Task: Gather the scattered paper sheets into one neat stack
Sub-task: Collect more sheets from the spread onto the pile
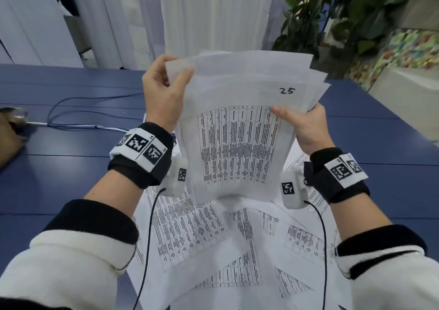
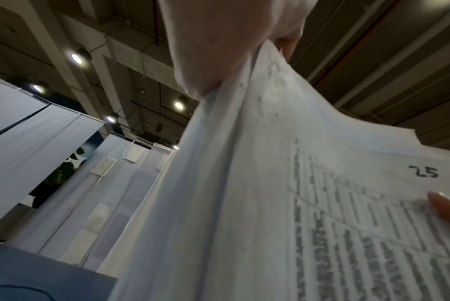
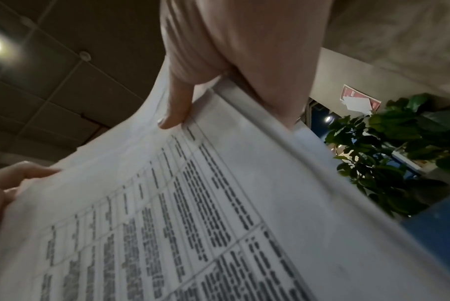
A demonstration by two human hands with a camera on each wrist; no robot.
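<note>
A bundle of printed sheets (image 1: 240, 129) is held upright above the table by both hands: its upper left corner is pinched by the left hand (image 1: 164, 96), thumb in front and fingers curled behind, while its right edge is gripped by the right hand (image 1: 306, 127), the thumb pressed flat on the front sheet just under a handwritten "25" (image 1: 287, 90). The top edges of the held sheets are fanned and uneven. Below the bundle, more sheets (image 1: 213, 238) are spread overlapping at different angles on the blue table (image 1: 59, 174), where thin cables (image 1: 78, 112) are seen well to the left.
</note>
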